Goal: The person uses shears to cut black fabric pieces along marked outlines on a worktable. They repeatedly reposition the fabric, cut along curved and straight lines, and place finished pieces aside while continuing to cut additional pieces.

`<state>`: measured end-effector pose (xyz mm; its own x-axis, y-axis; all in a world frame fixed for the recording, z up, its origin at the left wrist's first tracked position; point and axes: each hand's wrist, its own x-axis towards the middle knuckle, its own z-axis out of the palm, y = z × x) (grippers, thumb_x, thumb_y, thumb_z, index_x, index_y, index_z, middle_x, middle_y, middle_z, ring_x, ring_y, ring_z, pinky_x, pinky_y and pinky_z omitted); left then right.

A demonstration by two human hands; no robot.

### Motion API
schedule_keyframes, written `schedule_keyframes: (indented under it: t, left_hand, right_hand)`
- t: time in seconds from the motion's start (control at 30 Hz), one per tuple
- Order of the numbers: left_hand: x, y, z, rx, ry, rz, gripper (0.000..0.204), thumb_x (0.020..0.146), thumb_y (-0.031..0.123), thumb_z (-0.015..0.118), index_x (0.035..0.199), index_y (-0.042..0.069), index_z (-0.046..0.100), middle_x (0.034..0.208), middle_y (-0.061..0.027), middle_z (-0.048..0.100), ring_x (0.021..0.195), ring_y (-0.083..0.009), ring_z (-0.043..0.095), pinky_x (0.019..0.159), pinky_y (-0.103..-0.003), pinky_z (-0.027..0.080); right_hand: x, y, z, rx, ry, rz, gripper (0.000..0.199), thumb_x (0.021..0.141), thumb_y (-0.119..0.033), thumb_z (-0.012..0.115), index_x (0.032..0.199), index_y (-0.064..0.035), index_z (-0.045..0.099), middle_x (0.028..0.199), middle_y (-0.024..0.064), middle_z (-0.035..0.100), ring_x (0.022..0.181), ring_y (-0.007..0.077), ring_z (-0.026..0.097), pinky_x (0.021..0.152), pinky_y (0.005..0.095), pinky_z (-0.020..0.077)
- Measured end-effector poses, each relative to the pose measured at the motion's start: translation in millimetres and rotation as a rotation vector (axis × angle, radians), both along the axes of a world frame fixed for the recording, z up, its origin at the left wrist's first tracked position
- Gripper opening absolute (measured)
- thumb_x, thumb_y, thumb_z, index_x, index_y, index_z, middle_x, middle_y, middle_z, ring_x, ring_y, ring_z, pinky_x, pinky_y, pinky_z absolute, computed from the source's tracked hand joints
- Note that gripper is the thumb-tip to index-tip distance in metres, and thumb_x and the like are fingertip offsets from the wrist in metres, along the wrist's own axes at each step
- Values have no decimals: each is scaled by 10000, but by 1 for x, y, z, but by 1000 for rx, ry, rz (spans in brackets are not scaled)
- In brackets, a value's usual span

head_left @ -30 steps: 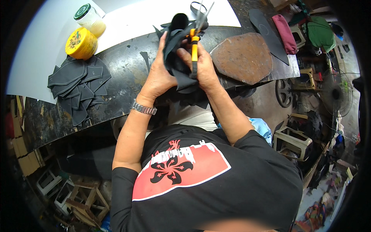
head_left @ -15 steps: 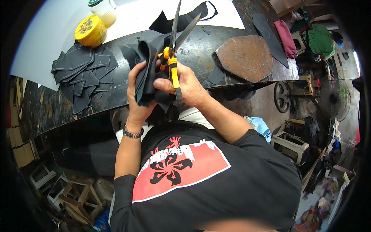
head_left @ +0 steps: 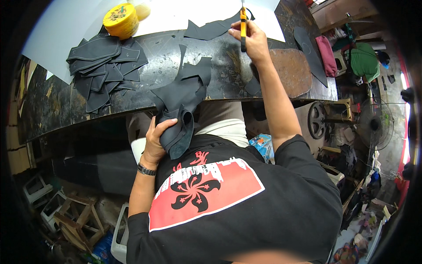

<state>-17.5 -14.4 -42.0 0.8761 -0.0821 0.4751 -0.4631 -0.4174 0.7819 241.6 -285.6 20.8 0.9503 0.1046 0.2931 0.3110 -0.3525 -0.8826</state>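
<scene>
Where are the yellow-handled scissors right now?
In the head view, the scissors are in the right hand, stretched out over the far side of the dark workbench, beside a black cut piece on the white sheet.

Yellow tin [head_left: 120,20] beside stacked dark cut pieces [head_left: 103,66] (workbench [head_left: 57,110]); standing fan [head_left: 373,125].

Right hand [head_left: 250,42] fisted, arm outstretched; left hand [head_left: 158,136] clenched near lap.

The left hand [head_left: 157,137] clutches dark leather pieces [head_left: 178,127] while the right hand [head_left: 251,40] holds yellow-handled scissors [head_left: 242,27] over the workbench [head_left: 167,57].
</scene>
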Motion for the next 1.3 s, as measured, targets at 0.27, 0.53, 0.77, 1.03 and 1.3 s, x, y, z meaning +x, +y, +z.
schedule_keyframes:
  t: [0.27,0.53,0.77,1.03,1.3]
  left_hand:
    - [8,22,-23,452,472,-242,474,731,56,733,1184,119,606,1080,-87,686,981,-317,650,917,-393,466]
    - [73,-5,-113,847,612,-336,716,681,225,751,1316,12,498,1198,-257,609,1115,-412,586,1004,-426,438]
    - [110,-33,-164,1096,986,-542,596,765,216,652,1316,33,519,1315,-223,546,1181,-362,553,1019,-408,422]
    - [98,-37,-192,905,897,-585,576,776,253,656,1285,11,542,1282,-232,565,1165,-363,563,1008,-411,427]
    - [83,-27,-192,737,838,-562,565,787,290,659,1254,-11,564,1250,-241,585,1149,-365,573,997,-413,431]
  right_hand:
    - [53,40,-43,-694,-340,-129,497,739,-362,805,1061,-43,602,985,147,663,909,342,632,798,414,501]
    - [20,65,-48,-566,-410,-101,322,669,-129,711,964,-71,598,935,101,640,898,306,594,797,424,449]
    - [14,69,-47,-583,-427,-143,402,680,-168,689,1052,-58,582,1012,122,633,968,311,569,861,429,409]
    - [22,74,-48,-581,-469,-119,345,723,-215,705,1022,-78,601,978,115,645,963,301,594,842,434,393]
    - [25,81,-50,-506,-516,-131,360,815,-371,721,1062,-117,658,782,150,679,789,341,663,698,450,531]
